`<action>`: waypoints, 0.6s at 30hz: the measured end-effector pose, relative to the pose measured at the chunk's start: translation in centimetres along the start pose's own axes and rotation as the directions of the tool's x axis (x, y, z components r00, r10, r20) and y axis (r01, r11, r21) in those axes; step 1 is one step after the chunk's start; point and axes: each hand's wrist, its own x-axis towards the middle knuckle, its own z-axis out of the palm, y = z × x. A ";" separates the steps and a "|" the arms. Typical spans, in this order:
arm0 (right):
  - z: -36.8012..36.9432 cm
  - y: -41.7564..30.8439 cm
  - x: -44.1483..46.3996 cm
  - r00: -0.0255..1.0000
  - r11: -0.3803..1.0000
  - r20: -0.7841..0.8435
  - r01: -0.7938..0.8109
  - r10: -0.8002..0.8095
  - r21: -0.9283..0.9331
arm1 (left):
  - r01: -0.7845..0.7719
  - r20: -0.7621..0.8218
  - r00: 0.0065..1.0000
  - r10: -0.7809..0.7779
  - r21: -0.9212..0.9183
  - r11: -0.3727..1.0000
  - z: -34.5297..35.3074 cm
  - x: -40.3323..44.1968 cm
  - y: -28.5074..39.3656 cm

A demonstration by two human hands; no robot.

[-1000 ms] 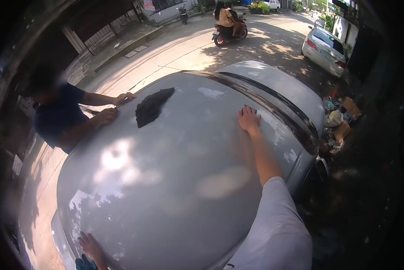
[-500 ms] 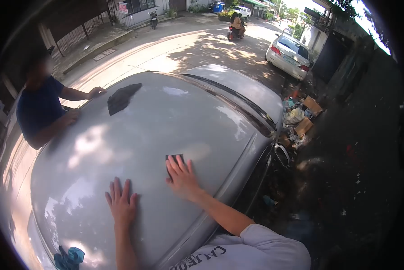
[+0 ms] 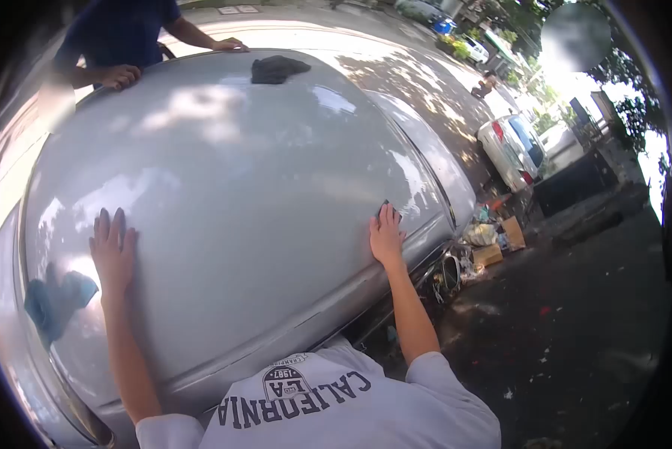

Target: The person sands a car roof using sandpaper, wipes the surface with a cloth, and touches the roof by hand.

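My left hand [image 3: 113,251] lies flat on the silver-grey car roof [image 3: 253,209], fingers stretched and slightly apart, with nothing in it. Over near the roof's windshield end, my right hand [image 3: 386,238] presses a small dark flat pad [image 3: 398,216] against the paint. Most of that pad is hidden under the fingers, so its exact kind does not show. A teal cloth [image 3: 60,299] lies bunched on the roof to the left of my left hand. On the far side of the roof rests a dark grey cloth [image 3: 278,69].
Across the roof stands a person in a dark blue shirt [image 3: 119,34], with both hands at the roof's edge. A white car [image 3: 509,152] is parked ahead. Bags and cardboard [image 3: 491,243] are heaped beside the car's front. A motorbike rider [image 3: 485,84] is farther along the street.
My right hand has slid the pad toward the windshield end. My left hand has shifted toward the teal cloth. My view has tilted, and the motorbike is farther away.
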 end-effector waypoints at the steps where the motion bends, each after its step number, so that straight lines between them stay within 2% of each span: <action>1: 0.8 -2.3 -0.8 0.999 0.999 -0.029 0.047 -0.046 0.022 | 0.019 -0.043 0.999 -0.020 -0.026 0.999 -0.5 -0.4 1.2; 3: 1.5 -8.2 -4.1 0.960 0.959 -0.011 0.281 -0.281 0.030 | 0.050 -0.079 0.996 -0.051 -0.021 0.999 -0.2 -1.0 1.5; 5: 1.6 -14.2 -7.9 0.841 0.841 0.022 0.540 -0.541 0.037 | 0.093 -0.106 0.990 -0.097 -0.041 0.995 0.4 -1.5 1.7; 6: 2.1 -19.3 -9.3 0.758 0.761 0.064 0.646 -0.649 0.058 | 0.140 -0.106 0.984 -0.145 -0.051 0.989 0.0 -2.2 0.5; 8: 1.5 -23.3 -12.3 0.527 0.543 0.159 0.836 -0.835 0.080 | 0.102 -0.100 0.989 -0.113 -0.116 0.988 -0.2 -1.4 1.6; 9: 1.3 -24.6 -12.2 0.498 0.517 0.183 0.852 -0.848 0.078 | 0.099 -0.108 0.987 -0.116 -0.151 0.984 -0.3 -1.5 1.7; 10: 1.4 -26.1 -11.6 0.409 0.430 0.200 0.900 -0.891 0.074 | 0.137 -0.105 0.982 -0.154 -0.158 0.978 0.3 -1.7 1.9; 11: 1.7 -28.3 -10.9 0.313 0.336 0.214 0.939 -0.925 0.077 | 0.109 -0.172 0.974 -0.146 -0.210 0.972 0.7 -1.6 1.7; 12: 2.2 -30.4 -9.8 0.277 0.304 0.234 0.949 -0.932 0.085 | 0.080 -0.240 0.960 -0.143 -0.254 0.964 0.8 -1.3 1.5; 13: 2.8 -32.4 -8.2 0.238 0.258 0.225 0.964 -0.945 0.064 | 0.122 -0.237 0.954 -0.183 -0.251 0.960 0.8 -1.0 1.5; 14: 3.5 -34.9 -6.6 0.196 0.211 0.210 0.976 -0.958 0.051 | 0.120 -0.275 0.930 -0.244 -0.400 0.909 0.2 -0.6 1.4; 15: 4.4 -37.4 -5.0 0.178 0.189 0.191 0.981 -0.965 0.041 | 0.103 -0.306 0.902 -0.304 -0.531 0.841 -0.5 -0.1 1.2; 17: 6.0 -42.9 -1.8 0.151 0.159 0.145 0.986 -0.978 0.050 | 0.207 -0.156 0.874 -0.461 -0.739 0.642 -2.4 0.7 0.7; 18: 7.1 -45.3 -0.3 0.147 0.156 0.122 0.985 -0.982 0.074 | 0.167 -0.255 0.840 -0.479 -0.719 0.674 -2.0 1.1 0.2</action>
